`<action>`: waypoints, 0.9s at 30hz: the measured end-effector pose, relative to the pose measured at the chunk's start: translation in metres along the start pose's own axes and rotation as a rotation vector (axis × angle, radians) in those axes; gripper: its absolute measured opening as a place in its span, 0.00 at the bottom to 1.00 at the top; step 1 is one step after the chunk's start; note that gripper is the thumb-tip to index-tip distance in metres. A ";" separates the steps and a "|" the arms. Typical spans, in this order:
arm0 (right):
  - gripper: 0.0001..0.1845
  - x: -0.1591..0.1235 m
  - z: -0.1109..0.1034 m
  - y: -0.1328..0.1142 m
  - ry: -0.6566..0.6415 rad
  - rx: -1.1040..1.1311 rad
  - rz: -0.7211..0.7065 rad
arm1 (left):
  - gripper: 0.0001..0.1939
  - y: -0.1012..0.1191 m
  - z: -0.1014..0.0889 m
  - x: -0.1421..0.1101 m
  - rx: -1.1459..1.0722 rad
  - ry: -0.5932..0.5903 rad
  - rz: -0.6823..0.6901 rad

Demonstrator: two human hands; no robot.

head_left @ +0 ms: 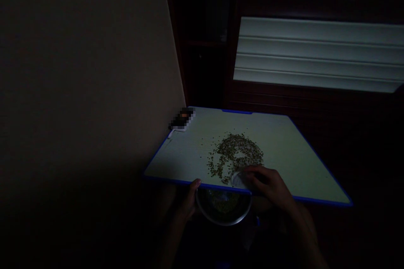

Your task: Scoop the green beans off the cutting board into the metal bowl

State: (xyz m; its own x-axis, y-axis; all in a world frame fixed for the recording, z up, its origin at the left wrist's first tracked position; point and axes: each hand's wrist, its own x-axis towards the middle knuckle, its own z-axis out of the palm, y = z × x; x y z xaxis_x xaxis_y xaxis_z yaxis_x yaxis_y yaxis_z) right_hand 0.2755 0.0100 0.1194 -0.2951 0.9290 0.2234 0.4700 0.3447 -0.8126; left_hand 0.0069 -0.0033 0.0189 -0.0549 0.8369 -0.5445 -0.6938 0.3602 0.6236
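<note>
A pale table (293, 155) with a blue rim carries a scattered heap of small brownish grains (235, 153). Just under its near edge sits a round metal bowl (224, 208) with some grains inside. My left hand (189, 201) grips the bowl's left rim, thumb resting on the table edge. My right hand (271, 187) lies on the table at the near side of the heap, fingers curled around a small pale object (238, 178) that I cannot make out in the dim light.
A plain wall (88, 71) runs along the left. A small dark object (181, 119) lies at the table's far left corner. Dark wooden furniture and a pale slatted panel (318, 54) stand behind the table. The room is very dark.
</note>
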 end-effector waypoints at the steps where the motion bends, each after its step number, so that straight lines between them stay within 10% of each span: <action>1: 0.13 0.000 0.000 -0.001 -0.012 -0.002 -0.003 | 0.29 0.000 0.000 -0.001 0.009 0.000 -0.007; 27: 0.16 0.000 0.002 -0.002 0.024 -0.051 -0.058 | 0.30 0.001 0.001 -0.001 0.020 0.011 -0.054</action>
State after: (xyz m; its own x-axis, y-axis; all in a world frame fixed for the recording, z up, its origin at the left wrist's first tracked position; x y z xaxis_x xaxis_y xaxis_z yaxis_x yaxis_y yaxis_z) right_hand 0.2733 0.0086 0.1202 -0.3031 0.9101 0.2826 0.4945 0.4037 -0.7697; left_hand 0.0065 -0.0035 0.0204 -0.0257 0.8113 -0.5841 -0.6812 0.4135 0.6042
